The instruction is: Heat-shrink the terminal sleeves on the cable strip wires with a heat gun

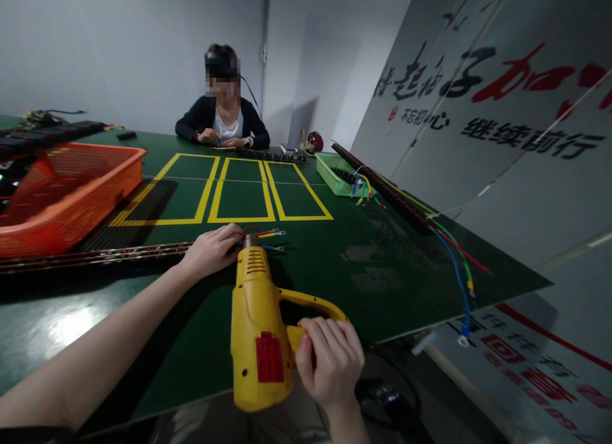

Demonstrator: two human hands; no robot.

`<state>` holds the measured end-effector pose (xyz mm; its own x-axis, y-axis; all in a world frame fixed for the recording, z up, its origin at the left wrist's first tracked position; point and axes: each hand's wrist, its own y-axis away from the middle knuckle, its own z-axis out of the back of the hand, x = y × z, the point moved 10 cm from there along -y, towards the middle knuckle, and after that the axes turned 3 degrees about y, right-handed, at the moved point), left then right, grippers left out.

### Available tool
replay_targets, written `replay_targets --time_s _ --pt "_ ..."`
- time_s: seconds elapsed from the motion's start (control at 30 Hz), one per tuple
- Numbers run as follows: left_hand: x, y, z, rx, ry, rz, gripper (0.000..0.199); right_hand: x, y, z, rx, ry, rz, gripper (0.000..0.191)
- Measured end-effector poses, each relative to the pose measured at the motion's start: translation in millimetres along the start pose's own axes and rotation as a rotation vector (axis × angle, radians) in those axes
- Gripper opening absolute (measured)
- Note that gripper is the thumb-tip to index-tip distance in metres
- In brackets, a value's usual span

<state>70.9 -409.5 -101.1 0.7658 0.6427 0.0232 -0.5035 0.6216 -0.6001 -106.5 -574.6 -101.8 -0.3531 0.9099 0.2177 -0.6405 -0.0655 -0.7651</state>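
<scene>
My right hand (332, 361) is wrapped round the handle of a yellow heat gun (258, 316), which has a red panel at its rear. Its metal nozzle (251, 241) points away from me, close beside the fingers of my left hand (217, 248). Those fingers are closed on wires at the right end of a long, thin strip (119, 253) lying on the table. Past the fingertips, red, yellow and blue wires (270, 235) stick out, with metal ring terminals on their ends. The nozzle partly hides the wires.
An orange basket (95, 195) stands at left on the green table (306, 265). A green basket (329, 176) and a long dark strip (382, 186) with coloured wires (454, 253) lie at right. Across the table, a person (222, 113) handles small wires. Yellow tape rectangles (241, 218) mark the tabletop.
</scene>
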Motion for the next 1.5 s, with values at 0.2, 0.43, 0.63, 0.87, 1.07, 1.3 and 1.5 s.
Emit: replay_targets --time_s 0.2,0.43,0.63,0.87,1.07,1.3,1.5 --pt "2 0 -1.2 0.035 0.02 0.032 0.02 -9 -2 5 0.024 -0.038 0.017 0.023" --pt "3 1 0.3 0.028 0.008 0.042 0.018 -20 -3 10 0.09 -0.034 0.052 0.026" --pt "4 0 -1.9 0.051 0.026 0.068 0.021 -38 -6 22 0.106 0.021 0.046 0.028" --pt "3 -1 -2.4 0.045 0.002 0.071 0.019 -18 -15 23 0.28 0.024 0.076 0.043" --pt "2 -1 -1.7 0.039 0.013 0.07 0.019 3 -14 -2 0.47 0.041 0.028 0.116" --pt "3 -1 -4.2 0.041 -0.006 0.06 0.017 27 -17 -10 0.452 0.054 0.044 0.128" --pt "7 -1 -6.3 0.028 0.01 0.069 0.017 52 -10 -21 0.429 -0.014 0.071 0.123"
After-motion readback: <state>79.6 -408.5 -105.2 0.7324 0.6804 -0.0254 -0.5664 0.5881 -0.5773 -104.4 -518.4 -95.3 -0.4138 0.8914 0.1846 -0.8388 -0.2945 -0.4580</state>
